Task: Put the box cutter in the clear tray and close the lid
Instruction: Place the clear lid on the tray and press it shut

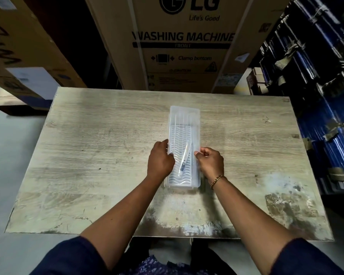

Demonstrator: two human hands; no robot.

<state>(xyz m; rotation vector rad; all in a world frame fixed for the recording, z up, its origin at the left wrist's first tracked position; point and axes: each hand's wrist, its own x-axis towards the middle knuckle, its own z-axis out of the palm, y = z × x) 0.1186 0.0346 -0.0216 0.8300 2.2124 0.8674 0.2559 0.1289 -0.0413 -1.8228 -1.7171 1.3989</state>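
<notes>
A long clear tray point(184, 120) lies lengthwise in the middle of the wooden table point(87, 155). Its clear lid lies flat on top of it. Through the plastic I see the box cutter point(184, 161), slim, pale with a dark part, lying at an angle in the near half. My left hand point(160, 160) presses on the tray's left edge with its fingers curled over the lid. My right hand point(211, 161) pinches the lid's right edge between thumb and fingers. A gold bracelet sits on the right wrist.
A large cardboard washing machine box point(183, 46) stands just behind the table's far edge. More cartons point(24, 56) are stacked at the left, and blue crates point(322, 96) fill the right side. The table's near edge is worn and scuffed.
</notes>
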